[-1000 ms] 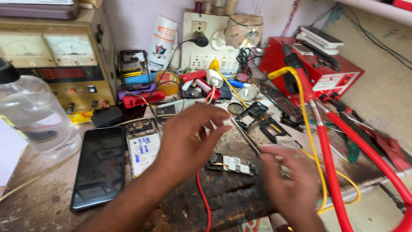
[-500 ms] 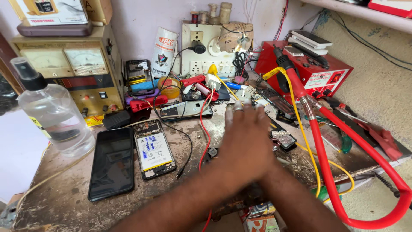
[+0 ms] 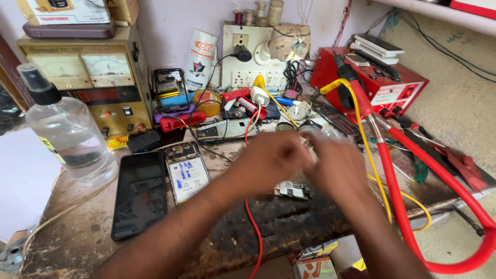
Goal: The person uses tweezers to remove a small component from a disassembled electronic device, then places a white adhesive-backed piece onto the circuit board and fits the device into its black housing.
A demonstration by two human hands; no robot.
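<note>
Lying crosswise, circuit board, under both hands

Small circuit board, flat on scorched bench, partly hidden beneath blurred hands

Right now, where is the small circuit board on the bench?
In the head view the small circuit board lies on the scorched bench top near centre, just below and between the left hand and right hand, right of the red wire.
</note>
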